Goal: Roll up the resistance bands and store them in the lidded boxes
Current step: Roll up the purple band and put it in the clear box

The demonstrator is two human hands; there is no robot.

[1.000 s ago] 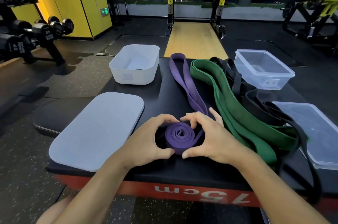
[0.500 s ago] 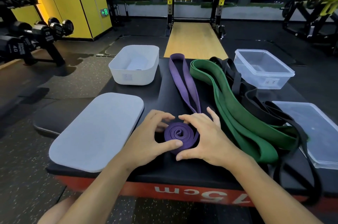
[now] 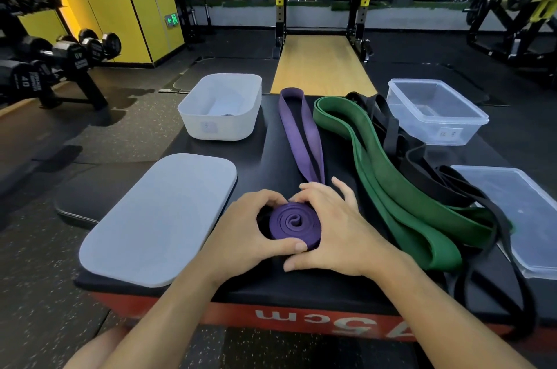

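- Both hands clamp the rolled purple band [image 3: 294,222] between them on the surface [image 3: 271,154].
- My left hand [image 3: 241,236] curls round its left side, thumb in front; my right hand [image 3: 337,227] arches over its right.

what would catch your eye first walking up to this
The left hand and right hand cup a half-rolled purple band at the near middle of the platform. To its right, a green band and a black band sprawl unrolled. A white box sits at the far left, its grey lid lying nearer.
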